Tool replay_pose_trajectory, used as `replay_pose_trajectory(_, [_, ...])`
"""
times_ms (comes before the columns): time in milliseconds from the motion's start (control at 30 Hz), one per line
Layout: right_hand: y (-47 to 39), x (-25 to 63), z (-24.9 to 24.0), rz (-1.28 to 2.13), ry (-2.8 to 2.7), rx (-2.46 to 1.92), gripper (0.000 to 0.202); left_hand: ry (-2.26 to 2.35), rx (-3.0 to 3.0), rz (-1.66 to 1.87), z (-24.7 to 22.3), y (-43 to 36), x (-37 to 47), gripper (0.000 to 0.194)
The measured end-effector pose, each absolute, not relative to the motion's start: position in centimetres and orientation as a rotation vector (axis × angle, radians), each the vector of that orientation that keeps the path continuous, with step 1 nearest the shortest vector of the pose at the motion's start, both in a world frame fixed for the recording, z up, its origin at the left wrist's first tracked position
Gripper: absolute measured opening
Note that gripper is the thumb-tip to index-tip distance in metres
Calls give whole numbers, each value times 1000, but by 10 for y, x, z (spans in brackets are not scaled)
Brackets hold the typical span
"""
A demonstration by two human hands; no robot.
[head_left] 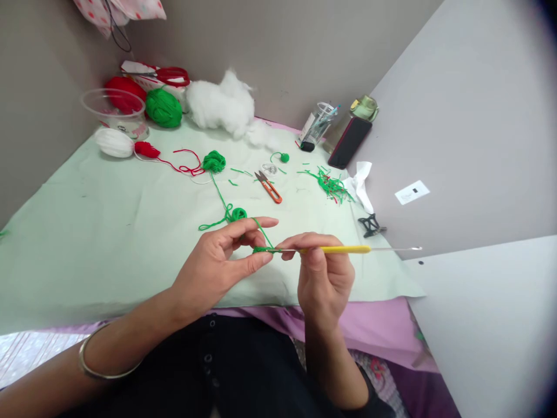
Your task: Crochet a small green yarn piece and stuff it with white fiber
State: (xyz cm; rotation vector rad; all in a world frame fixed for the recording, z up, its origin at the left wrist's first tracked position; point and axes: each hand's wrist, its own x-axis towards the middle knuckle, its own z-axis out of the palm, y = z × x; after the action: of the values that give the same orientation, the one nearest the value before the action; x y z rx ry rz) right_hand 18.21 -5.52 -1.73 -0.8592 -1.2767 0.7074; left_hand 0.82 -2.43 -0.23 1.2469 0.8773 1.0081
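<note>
Between thumb and fingers, my left hand [213,255] pinches a small green crochet piece [260,249], with a strand of green yarn running over its raised index finger. My right hand [324,270] is closed around the yellow handle of a crochet hook [343,249]. The hook's metal shaft meets the green piece at my left fingertips; its other hooked end points right. Just beyond my left hand lies a loose coil of green yarn [238,215], linked by a strand to a green yarn bundle [214,161] farther back.
Orange thread snips [270,188] lie mid-table, near green yarn scraps [333,186] and a small green ball [284,157]. White stuffing [221,104], a green skein [164,108] and a clear tub [126,125] stand at the back. A phone [350,143] leans at the right.
</note>
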Motion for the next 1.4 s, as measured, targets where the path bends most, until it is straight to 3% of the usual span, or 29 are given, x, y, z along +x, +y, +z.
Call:
replay_pose_trajectory(133, [-57,182,-16,536,-1436,-878,22,927,1353,1034,-1,-26,7,13])
replay_pose_trajectory(367, [-62,184,-17,264,-1657,-888,28,977,1572,1152,-9,-28,10,12])
replay_pose_trajectory(533, [-59,181,-29,-46,-1790,-897,28,1001,1597,1257,-9,-29,13,22])
replay_pose_trajectory(667, [-56,176,-42,-352,-1765,-893,30,859,1095,1011,-6,-28,14,43])
replay_pose_trajectory(800, [-57,176,-35,52,-1549,-915,26,710,719,839,-3,-22,11,46])
replay_pose_trajectory(967, [-53,176,-22,539,-1275,-883,19,705,843,895,-2,-20,10,35])
replay_pose_trajectory(1233, [-53,172,-27,598,-1322,-864,17,782,952,940,-4,-23,14,52])
replay_pose_trajectory(1400, [-50,180,-26,790,-1184,-813,14,704,850,823,1,-20,11,50])
